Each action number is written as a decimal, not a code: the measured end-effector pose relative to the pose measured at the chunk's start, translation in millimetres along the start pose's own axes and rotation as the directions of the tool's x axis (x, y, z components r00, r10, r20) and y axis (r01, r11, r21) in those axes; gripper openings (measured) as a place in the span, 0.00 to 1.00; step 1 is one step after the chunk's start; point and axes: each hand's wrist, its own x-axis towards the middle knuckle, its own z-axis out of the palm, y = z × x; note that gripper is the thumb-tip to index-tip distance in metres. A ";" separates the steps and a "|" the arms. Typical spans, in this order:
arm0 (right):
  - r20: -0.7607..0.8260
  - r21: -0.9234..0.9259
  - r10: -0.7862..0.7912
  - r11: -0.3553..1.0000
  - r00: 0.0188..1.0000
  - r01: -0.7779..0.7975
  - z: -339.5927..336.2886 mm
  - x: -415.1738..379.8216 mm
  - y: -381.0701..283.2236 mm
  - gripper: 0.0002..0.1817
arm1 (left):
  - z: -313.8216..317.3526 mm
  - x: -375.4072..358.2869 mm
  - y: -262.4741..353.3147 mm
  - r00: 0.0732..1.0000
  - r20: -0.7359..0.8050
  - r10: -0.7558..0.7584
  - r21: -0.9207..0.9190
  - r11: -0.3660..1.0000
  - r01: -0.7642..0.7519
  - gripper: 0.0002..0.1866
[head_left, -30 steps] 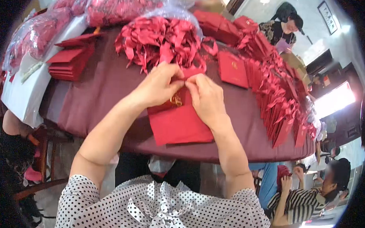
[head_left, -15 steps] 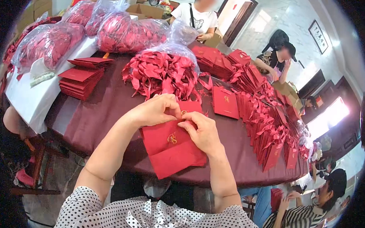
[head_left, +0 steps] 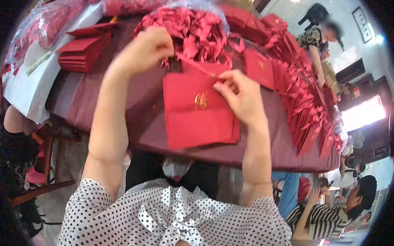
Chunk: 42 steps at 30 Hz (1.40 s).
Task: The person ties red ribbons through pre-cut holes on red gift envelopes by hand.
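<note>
A flat red paper bag (head_left: 201,125) with a gold emblem lies in front of me, with other red pieces beneath and behind it. A red ribbon (head_left: 194,65) stretches slantwise above its top edge. My left hand (head_left: 152,48), blurred, is closed at the ribbon's upper left end, raised clear of the bag. At the bag's top right, my right hand (head_left: 240,96) pinches the ribbon between thumb and forefinger. Whether these fingers also grip the paper edge cannot be made out. Just behind my hands a clear plastic bag spills a heap of red ribbons (head_left: 195,34).
Stacked red bags (head_left: 82,54) lie at the left beside a white box (head_left: 26,91). Rows of red bags with ribbons (head_left: 293,109) fill the table's right side. Filled plastic sacks (head_left: 48,20) are at the back left. Co-workers sit at the right (head_left: 328,218) and far right.
My left hand has moved up and left, away from my right hand, drawing the ribbon out straight. The view has tilted down; my right hand stays at the bag's top edge.
</note>
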 end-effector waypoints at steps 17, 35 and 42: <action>0.104 0.463 0.241 0.847 0.965 -0.262 -51.1 -6.2 15.1 0.28 | 30.8 0.3 46.4 0.948 0.172 -0.266 -0.509 0.800 0.317 0.12; -0.540 0.757 0.208 0.544 0.816 0.362 -84.1 -21.4 37.6 0.09 | 42.0 2.7 53.3 0.904 0.194 -0.381 -0.676 0.616 0.405 0.12; -0.207 0.486 0.099 0.874 0.973 0.015 -41.0 6.1 -25.3 0.07 | 58.9 1.2 53.3 0.896 0.164 -0.413 -0.745 0.544 0.388 0.14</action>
